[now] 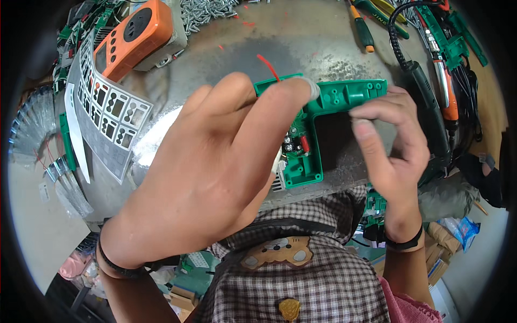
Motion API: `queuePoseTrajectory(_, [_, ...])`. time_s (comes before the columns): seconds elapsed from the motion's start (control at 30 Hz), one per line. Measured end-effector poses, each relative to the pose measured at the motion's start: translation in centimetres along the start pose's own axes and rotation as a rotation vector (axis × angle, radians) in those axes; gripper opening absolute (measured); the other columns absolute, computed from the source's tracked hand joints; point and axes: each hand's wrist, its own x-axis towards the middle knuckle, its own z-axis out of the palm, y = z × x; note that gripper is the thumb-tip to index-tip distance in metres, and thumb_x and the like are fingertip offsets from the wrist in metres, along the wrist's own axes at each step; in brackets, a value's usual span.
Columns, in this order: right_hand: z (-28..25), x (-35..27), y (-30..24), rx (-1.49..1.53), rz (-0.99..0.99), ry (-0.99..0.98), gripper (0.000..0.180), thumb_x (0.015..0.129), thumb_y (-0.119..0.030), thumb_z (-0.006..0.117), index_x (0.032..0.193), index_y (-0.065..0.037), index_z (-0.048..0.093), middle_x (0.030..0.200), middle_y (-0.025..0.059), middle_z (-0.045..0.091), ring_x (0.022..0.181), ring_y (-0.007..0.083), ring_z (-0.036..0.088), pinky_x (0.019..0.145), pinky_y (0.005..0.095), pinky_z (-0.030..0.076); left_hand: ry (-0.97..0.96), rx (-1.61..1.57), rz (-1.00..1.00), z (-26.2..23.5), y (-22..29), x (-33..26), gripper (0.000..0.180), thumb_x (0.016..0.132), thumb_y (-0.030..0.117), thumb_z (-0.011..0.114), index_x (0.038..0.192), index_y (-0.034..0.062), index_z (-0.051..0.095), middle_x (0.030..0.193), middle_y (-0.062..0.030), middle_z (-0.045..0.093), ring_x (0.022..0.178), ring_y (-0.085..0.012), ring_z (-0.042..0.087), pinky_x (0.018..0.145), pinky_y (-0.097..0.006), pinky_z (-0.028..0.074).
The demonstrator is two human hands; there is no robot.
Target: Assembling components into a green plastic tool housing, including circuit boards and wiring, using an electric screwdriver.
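Observation:
An L-shaped green plastic housing half (344, 97) lies open side up near the bench's front edge, its long arm toward the right. Inside it a small circuit board (293, 142) with a red component shows in part. My left hand (215, 156) is bent over the housing's left part with curled fingers, and what they grip is hidden. A thin red wire (267, 67) sticks out beyond its index finger, and something whitish and ringed (312, 89) sits by that fingertip. My right hand (396, 134) has its fingers closed around the right end of the housing.
Behind on the left, an orange meter (134, 37) stands by a pile of screws (207, 13). A sticker sheet (110, 110) lies nearer. At right are a screwdriver (363, 32), pliers (385, 16), a black-handled tool with a cord (425, 102) and an orange-handled tool (449, 102).

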Motion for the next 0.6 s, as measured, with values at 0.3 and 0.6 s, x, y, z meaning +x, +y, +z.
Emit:
queuePoseTrajectory(0.3, [-2.5,-3.4,1.3,0.023,0.138,0.201,0.016,0.084,-0.001,0.074,0.099,-0.003,0.071,0.090,0.0042,0.071,0.083,0.0170,0.063,0.105,0.0472,0.040,-0.039,0.102,-0.208,0.5,2.1,1.7,0.071,0.063,-0.012,0.069,0.131,0.0030,0.052,0.083,-0.0089,0.053,0.079,-0.0271,0.058,0.077,-0.039,0.049])
queuePoseTrajectory(0.6, [-3.0,-4.5,2.2,0.067,0.175,0.280,0.014,0.087,0.002,0.072,0.101,0.002,0.069,0.098,0.0085,0.070,0.089,0.0167,0.061,0.088,0.0281,0.047,-0.094,0.129,-0.243,0.1,2.6,2.1,0.072,0.062,-0.013,0.069,0.131,0.0013,0.052,0.082,-0.0063,0.057,0.082,-0.0236,0.060,0.083,-0.036,0.048])
